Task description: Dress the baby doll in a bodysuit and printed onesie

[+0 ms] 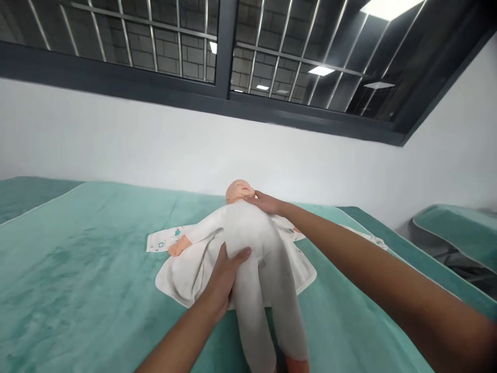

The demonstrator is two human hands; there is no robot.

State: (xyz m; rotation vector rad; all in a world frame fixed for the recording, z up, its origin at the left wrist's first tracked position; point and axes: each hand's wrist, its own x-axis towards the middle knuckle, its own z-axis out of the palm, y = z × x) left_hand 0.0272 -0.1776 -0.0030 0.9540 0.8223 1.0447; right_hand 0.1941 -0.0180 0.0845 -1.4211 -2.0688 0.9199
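A baby doll (248,233) in a white one-piece suit lies face up on a white cloth (178,274) spread over a green-covered bed (85,269). Its head (238,190) points toward the wall, and its legs run toward me. My left hand (227,269) wraps around the doll's side at the waist, thumb on top, fingers tucked under the body. My right hand (266,202) reaches across to the doll's neck and shoulder, fingers curled against it just below the chin. The doll's bare hand (177,247) sticks out to the left.
A printed white cloth (165,239) lies flat under the doll's arm. A white wall and a dark-framed window rise behind the bed. A second green-covered bed (458,233) stands to the right across a narrow gap.
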